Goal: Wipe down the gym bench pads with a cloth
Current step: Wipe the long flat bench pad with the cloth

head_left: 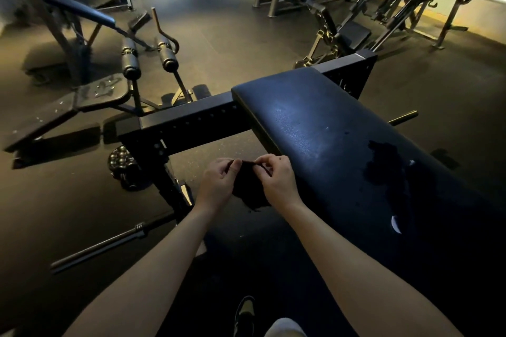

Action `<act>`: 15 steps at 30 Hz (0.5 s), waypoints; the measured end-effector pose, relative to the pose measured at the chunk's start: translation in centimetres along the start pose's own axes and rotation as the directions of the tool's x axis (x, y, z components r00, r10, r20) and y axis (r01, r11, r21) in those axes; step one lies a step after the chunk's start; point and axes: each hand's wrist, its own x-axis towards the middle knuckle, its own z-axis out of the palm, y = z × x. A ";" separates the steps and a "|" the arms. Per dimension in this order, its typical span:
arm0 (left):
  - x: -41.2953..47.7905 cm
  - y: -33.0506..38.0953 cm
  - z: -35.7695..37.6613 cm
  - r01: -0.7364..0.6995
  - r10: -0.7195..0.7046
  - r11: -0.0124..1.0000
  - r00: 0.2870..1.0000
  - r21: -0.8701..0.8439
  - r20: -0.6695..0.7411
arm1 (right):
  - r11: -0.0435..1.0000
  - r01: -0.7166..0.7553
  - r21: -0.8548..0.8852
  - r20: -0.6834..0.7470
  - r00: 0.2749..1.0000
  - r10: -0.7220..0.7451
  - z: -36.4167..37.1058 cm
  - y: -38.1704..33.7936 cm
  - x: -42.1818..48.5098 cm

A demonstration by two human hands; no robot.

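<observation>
Head view: left hand [219, 182] and right hand [275, 180] each have a grip pinched on the dark cloth [247, 190], which hangs just beside the bench pad [315, 128]. That seemingly light pinch could slip, dropping it onto the floor [232, 68].

left hand [219, 180] and right hand [276, 179] pinch a dark cloth [247, 189] just beside the bench pad [315, 123].

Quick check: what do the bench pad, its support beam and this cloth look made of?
Bench pad: likely dark vinyl or leatherette; fine-grained, glossy sheen, liquid pooling on top. Beam: probably matte black painted steel; square edges, row of holes. Cloth: soft dark fabric, hanging limp and crumpled; weave too dark to tell.
</observation>
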 end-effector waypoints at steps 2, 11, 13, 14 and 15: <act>0.2 0.7 -0.9 -0.004 0.005 0.999 1.000 0.042 -0.016 | 1.000 -0.011 0.008 0.070 0.997 0.011 0.0 -0.1 0.5; 2.2 1.1 -4.5 0.063 -0.063 0.996 0.998 -0.063 0.000 | 0.991 -0.091 0.102 0.234 0.970 0.065 -0.8 -0.2 1.8; 2.2 1.8 -4.6 0.040 -0.032 0.996 0.995 -0.085 0.096 | 0.984 -0.098 0.149 0.343 0.938 0.041 0.5 -0.1 1.8; 2.3 2.2 -4.5 0.031 -0.018 0.995 0.991 -0.098 0.129 | 0.973 -0.113 0.203 0.399 0.917 0.023 1.3 -0.2 1.7; 2.4 2.5 -4.6 0.031 -0.013 0.992 0.989 -0.123 0.149 | 0.960 -0.129 0.247 0.444 0.896 0.006 1.9 -0.2 1.6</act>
